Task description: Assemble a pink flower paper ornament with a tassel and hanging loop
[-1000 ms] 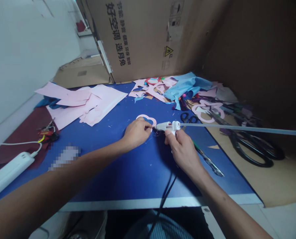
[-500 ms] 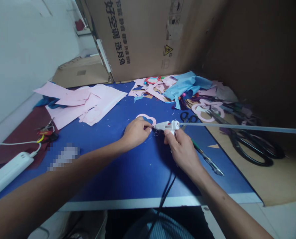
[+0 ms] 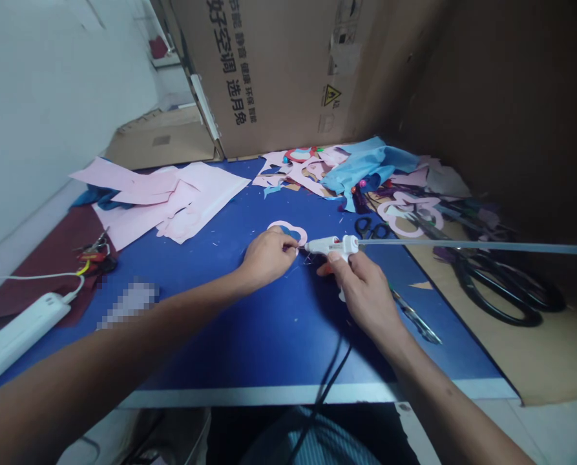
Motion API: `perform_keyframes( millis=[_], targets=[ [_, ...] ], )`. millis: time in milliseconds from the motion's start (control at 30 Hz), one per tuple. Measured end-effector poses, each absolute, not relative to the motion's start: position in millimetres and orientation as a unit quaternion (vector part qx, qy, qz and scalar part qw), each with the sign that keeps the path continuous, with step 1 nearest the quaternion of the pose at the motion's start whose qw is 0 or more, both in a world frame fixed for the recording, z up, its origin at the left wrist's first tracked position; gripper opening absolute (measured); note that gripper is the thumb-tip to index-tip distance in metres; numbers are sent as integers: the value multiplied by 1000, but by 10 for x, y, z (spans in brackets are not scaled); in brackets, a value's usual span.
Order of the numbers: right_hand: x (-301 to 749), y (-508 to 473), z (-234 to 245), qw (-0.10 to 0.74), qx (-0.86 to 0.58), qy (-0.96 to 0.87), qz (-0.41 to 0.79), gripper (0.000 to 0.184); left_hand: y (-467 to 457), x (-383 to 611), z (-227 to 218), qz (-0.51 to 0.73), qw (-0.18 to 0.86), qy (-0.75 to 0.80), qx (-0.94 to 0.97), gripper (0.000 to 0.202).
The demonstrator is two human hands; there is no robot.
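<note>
- Glue gun [image 3: 329, 245]: white, in the right hand [image 3: 368, 284] above the middle of the desk [image 3: 230, 349], nozzle pointing left.
- Nearest, a black cable [image 3: 336, 374] hangs over the pale front edge of the desk, down toward the person's lap.
- At the near left corner lies a white power strip [image 3: 21, 339], a white cord plugged into its far end.
- Right of the right forearm, a slim metal tool [image 3: 417, 316] lies slantwise on the desk, its far end hidden behind the hand.
- The right hand's fingers are wrapped around the glue gun's grip, thumb uppermost; a long clear glue stick [image 3: 462, 245] runs from its back out past the right side of view.
- Large black-handled scissors [image 3: 533, 318] rest on the brown board at right, under the line of the stick.
- The left hand [image 3: 269, 257] has its fingers pinched on the near right edge of the pink cutout [image 3: 283, 225], a rounded outline shape at mid-desk. The nozzle is right at those fingertips; whether it touches is too small to tell.
- At left, a red-and-yellow item [image 3: 99, 258] sits on a maroon sheet [image 3: 70, 245].
- Beyond the glue gun lie small black scissors [image 3: 372, 230], with a larger pink flower outline [image 3: 407, 233] just right of them.
- Farther back, pink sheets [image 3: 196, 197] overlap at left; pink scraps [image 3: 312, 174] and a crumpled light-blue sheet [image 3: 360, 165] are heaped at right.
- Farthest along the desk stands a printed cardboard panel [image 3: 288, 77].
</note>
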State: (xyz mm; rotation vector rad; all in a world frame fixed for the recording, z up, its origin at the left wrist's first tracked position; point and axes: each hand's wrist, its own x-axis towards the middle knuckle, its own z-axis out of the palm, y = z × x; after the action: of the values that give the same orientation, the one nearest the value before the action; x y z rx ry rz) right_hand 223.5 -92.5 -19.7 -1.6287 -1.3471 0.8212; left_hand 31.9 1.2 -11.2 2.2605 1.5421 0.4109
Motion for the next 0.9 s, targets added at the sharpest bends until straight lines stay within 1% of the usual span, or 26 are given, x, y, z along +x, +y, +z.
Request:
perform_keyframes(
  millis=[300,700,900],
  targets=[
    [2260,-962,-174,443,-664,-495,343,62,-2,331,-77,141,198,560,792,33],
    [2231,-928,-197,440,-652,-521,332,58,1,327,-81,149,209,556,791,32],
    [2238,-933,-190,445,-651,-517,333,56,0,314,-108,156,198,546,799,32]
  ],
)
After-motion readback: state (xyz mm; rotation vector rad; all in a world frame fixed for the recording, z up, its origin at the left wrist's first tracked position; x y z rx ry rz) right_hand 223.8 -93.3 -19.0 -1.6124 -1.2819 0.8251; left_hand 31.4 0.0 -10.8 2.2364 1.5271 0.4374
